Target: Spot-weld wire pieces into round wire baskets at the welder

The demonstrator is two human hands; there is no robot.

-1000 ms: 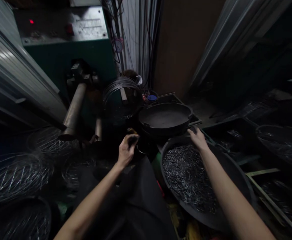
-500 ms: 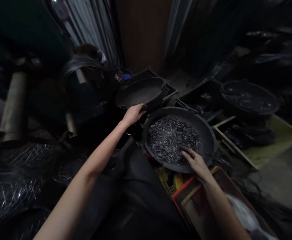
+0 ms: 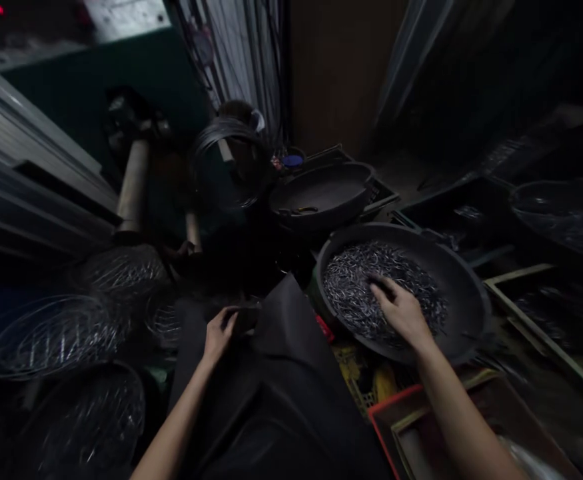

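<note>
A wide dark basin [image 3: 471,313] holds a heap of small bent metal pieces [image 3: 366,283], a bit like hooks or cut wire. Over this heap is my right hand [image 3: 405,312], with dark fingertips drawn together at the pieces. Whether a piece is between them is too dim to tell. My left hand [image 3: 219,337] is above the black cloth [image 3: 276,373] over my lap, well left of the basin. Its fingers are bent together at a dark spot, and what they hold, if anything, cannot be made out.
Behind stands another dark basin [image 3: 328,190] with a small yellow-handled tool [image 3: 298,211]. A wire coil [image 3: 231,130] hangs left of it. Wire racks [image 3: 51,333] and a tub [image 3: 141,400] are at left. A red-edged box [image 3: 381,417] and a pale-edged crate [image 3: 521,273] flank the right.
My left hand has moved from the rim of the back basin down and left to above the black cloth. My right hand stays over the metal pieces. The view has turned left.
</note>
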